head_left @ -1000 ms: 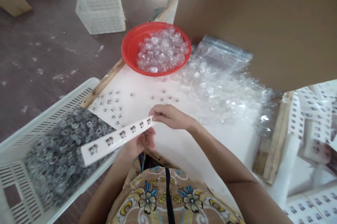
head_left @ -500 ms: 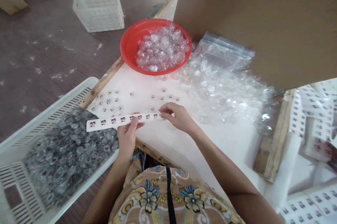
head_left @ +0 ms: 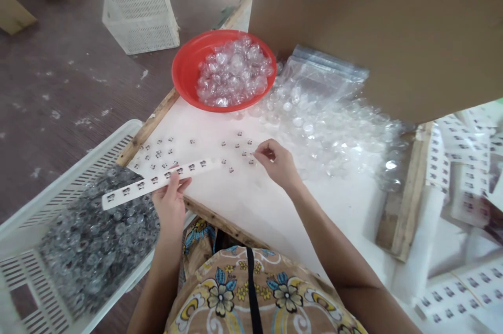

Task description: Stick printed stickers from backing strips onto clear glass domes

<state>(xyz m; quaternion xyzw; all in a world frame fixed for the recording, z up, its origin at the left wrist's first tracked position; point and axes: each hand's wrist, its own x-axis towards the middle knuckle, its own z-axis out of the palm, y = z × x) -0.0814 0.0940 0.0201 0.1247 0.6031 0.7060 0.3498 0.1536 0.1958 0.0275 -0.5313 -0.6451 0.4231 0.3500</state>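
Note:
My left hand (head_left: 172,200) pinches a long white strip of small panda stickers (head_left: 147,183) near its middle. The strip slants over the table edge, and its right end is bare backing. My right hand (head_left: 276,164) is closed in a pinch low over the white tabletop (head_left: 236,203), its fingertips beside several small panda-printed pieces (head_left: 239,134) scattered there. Whatever is between those fingertips is too small to make out. Under the strip's left end stands a white plastic crate (head_left: 129,130) filled with small clear plastic pieces (head_left: 106,242).
Behind my hands a red basin (head_left: 183,69) holds clear plastic domes (head_left: 236,64). More domes (head_left: 334,140) and a zip bag (head_left: 326,69) lie to the right, below a large cardboard box (head_left: 373,25). Sticker sheets (head_left: 463,289) lie at far right. Another white crate (head_left: 141,20) stands on the floor.
My right hand has left the strip's right end and moved right and away from me over the tabletop. My left hand has drawn the strip left and slightly closer, tilting it more.

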